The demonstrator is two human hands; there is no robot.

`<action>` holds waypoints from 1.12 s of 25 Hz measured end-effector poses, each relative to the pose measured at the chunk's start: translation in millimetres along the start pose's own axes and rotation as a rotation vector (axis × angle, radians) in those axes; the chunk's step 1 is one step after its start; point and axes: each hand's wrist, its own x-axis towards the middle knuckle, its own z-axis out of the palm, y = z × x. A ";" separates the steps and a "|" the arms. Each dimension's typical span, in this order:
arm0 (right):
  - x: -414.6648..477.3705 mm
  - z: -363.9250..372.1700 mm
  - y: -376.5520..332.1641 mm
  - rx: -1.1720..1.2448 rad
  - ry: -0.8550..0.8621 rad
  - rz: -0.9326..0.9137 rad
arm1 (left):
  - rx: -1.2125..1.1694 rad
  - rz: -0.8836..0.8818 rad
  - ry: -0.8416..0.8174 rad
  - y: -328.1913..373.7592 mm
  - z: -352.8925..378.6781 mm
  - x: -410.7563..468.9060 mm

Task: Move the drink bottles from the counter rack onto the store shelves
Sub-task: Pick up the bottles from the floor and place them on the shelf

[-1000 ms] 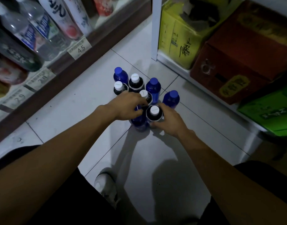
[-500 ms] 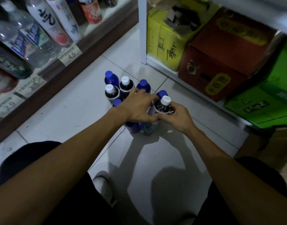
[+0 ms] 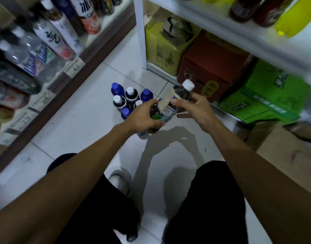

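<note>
Holding one tea bottle [image 3: 170,103] above the floor cluster, ready for shelving.
Both hands grip the white-capped bottle, which is tilted with its cap up and to the right. The left hand [image 3: 144,117] wraps its lower body, and the right hand [image 3: 195,108] pinches its shoulder between thumb and curled fingers. Other bottles [image 3: 128,99] stand on the tiles just beyond. This looks like the pickup step; next it probably needs carrying to the white shelf [image 3: 239,30] and standing upright in a gap.
</note>
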 end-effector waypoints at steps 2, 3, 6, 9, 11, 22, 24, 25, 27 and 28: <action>-29.3 4.3 -44.4 0.005 0.007 0.044 | -0.050 -0.039 -0.038 37.3 -26.8 -29.3; -42.7 7.7 -69.0 -0.006 0.003 0.072 | -0.074 -0.063 -0.051 57.0 -40.2 -45.2; -77.3 18.5 -149.4 -0.031 -0.051 0.169 | -0.123 -0.158 -0.059 117.9 -83.2 -89.7; -111.1 24.0 -230.1 -0.051 -0.114 0.236 | -0.089 -0.190 -0.062 179.4 -140.1 -128.7; -129.5 27.1 -277.7 -0.041 -0.173 0.260 | -0.059 -0.196 -0.050 216.8 -181.4 -151.3; -175.7 105.5 -534.3 -0.022 -0.351 -0.052 | -0.368 -0.035 0.181 386.3 -403.8 -231.3; -179.4 119.8 -576.1 -0.021 -0.339 -0.146 | -0.358 0.019 0.217 407.6 -439.9 -241.2; -181.7 126.8 -596.4 -0.037 -0.327 -0.192 | -0.360 0.047 0.242 418.9 -455.5 -245.4; -187.3 139.0 -634.4 -0.078 -0.300 -0.276 | -0.419 0.097 0.305 438.8 -481.8 -250.4; -190.8 143.8 -651.8 -0.097 -0.289 -0.322 | -0.443 0.115 0.339 448.2 -492.5 -253.5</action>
